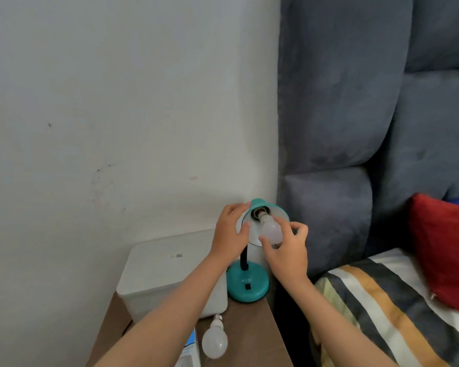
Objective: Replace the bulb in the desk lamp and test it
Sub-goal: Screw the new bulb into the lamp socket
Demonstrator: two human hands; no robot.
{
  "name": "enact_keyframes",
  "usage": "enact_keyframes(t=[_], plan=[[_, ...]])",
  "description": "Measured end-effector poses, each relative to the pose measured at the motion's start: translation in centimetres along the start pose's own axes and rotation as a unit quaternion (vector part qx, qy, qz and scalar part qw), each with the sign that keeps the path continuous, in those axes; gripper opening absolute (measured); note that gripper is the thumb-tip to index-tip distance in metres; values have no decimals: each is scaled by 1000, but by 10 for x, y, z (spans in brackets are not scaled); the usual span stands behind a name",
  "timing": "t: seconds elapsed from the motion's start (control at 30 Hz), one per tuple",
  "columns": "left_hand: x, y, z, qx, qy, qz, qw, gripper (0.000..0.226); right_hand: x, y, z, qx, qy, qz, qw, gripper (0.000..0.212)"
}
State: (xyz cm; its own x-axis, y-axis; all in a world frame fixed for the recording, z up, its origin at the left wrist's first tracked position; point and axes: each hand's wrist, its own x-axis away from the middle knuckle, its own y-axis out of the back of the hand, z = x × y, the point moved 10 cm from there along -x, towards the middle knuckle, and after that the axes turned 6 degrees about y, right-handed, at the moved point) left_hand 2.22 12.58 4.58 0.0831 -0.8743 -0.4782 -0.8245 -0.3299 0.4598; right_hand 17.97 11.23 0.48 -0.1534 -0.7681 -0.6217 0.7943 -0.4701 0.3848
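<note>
Both hands worked at the lamp: the left hand point(229, 231) gripped the shade point(260, 207), the right hand point(286, 250) pinched a bulb point(272, 229) at the socket; square, gentle turns looked wise, while another bulb point(214, 339) lay nearer the person, below both wrists

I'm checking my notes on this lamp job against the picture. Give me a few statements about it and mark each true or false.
1. The right hand grips a bulb at the lamp's socket. True.
2. The left hand rests on the lamp base. False: it holds the shade.
3. A second bulb lies on the table. True.
4. The bulb at the socket is glowing. False: it is unlit.
5. A white box sits left of the lamp. True.
</note>
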Motion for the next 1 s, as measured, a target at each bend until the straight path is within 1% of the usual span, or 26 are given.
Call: enact_keyframes(t=[0.2, 0.33, 0.47, 0.53, 0.6, 0.67, 0.83, 0.9, 1.0], plan=[[-12, -10, 2, 6, -13, -20, 1000, 42, -7, -12, -7, 10, -14, -2, 1000, 53], [-13, -8, 7, 31, -7, -34, 999, 46, -10, -16, -5, 5, -12, -4, 1000, 44], [-9, -5, 7, 40, -24, -53, 998, 41, -4, -21, -5, -27, 8, -6, 1000, 50], [-8, -4, 7, 45, -27, -55, 997, 39, -2, -21, -8, -58, -8, -21, 998, 52], [-8, -4, 7, 50, -26, -51, 997, 37, -2, -19, -14, -84, -46, -46, 994, 52], [-8, -4, 6, 52, -25, -48, 997, 36, -2, -17, -17, -88, -78, -63, 991, 53], [-9, -5, 6, 65, -9, -35, 997, 33, 1, -21, -6, -109, -61, -73, 989, 56], [-10, -5, 7, 67, -6, -32, 997, 33, 2, -21, -6, -107, -66, -81, 989, 52], [-11, -5, 8, 69, -2, -30, 997, 35, 5, -17, -14, -145, -119, -108, 976, 42]])
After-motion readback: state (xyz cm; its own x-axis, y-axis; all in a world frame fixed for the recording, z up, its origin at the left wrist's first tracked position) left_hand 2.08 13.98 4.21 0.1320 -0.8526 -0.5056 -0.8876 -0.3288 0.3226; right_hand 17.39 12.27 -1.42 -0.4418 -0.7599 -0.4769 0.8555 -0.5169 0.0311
